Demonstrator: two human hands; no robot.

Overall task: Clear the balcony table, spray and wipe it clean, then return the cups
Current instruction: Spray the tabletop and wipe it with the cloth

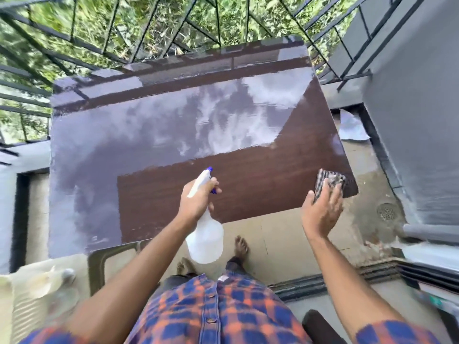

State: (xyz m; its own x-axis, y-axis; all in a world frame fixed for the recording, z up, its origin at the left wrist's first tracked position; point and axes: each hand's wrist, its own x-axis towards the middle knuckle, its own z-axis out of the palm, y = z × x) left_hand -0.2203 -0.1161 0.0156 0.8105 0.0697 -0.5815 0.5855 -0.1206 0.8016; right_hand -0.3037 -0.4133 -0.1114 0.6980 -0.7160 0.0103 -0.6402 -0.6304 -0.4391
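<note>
The glossy dark brown balcony table (260,184) fills the middle of the view, its top bare and reflecting the sky. My left hand (198,199) grips the neck of a translucent white spray bottle (206,239) with a blue nozzle, held over the table's near edge with the nozzle pointing away from me. My right hand (323,209) presses a dark checked cloth (330,182) flat on the near right corner of the table. At the lower left, blurred glass cups (52,281) stand on a cream surface.
A black metal railing (149,45) with greenery behind it borders the far side. A grey wall (409,120) rises on the right, with a floor drain (387,211) at its foot. My bare feet (241,247) stand on the tan floor beside the table.
</note>
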